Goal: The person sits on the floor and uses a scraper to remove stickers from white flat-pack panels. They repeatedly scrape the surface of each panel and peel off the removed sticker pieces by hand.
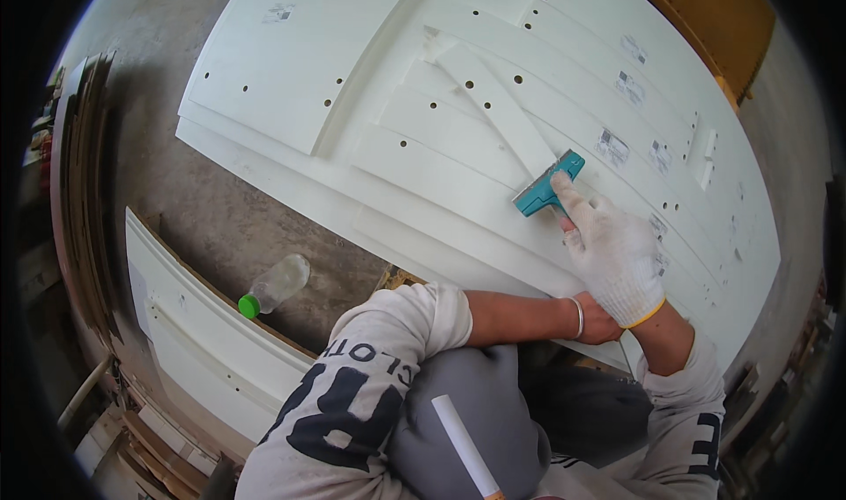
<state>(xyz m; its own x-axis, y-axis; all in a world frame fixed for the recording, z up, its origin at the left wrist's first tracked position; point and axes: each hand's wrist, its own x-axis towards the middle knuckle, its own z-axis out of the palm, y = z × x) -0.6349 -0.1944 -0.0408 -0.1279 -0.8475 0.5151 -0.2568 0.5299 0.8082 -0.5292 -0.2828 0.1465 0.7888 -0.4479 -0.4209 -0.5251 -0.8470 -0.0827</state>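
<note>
My right hand, in a white knit glove, grips a teal scraper. Its index finger lies along the tool's back. The wide blade edge rests at the near end of a narrow white strip with drilled holes, which lies slantwise over other white panels. My left forearm crosses in front of me to the right. My bare left hand, with a pale band at the wrist, lies by the panel edge under my right wrist. Its fingers are hidden there.
White drilled boards with paper labels lie stacked ahead. A clear bottle with a green cap lies at the left, beside more white panels. A cigarette shows low in the middle. Long brown boards stand far left.
</note>
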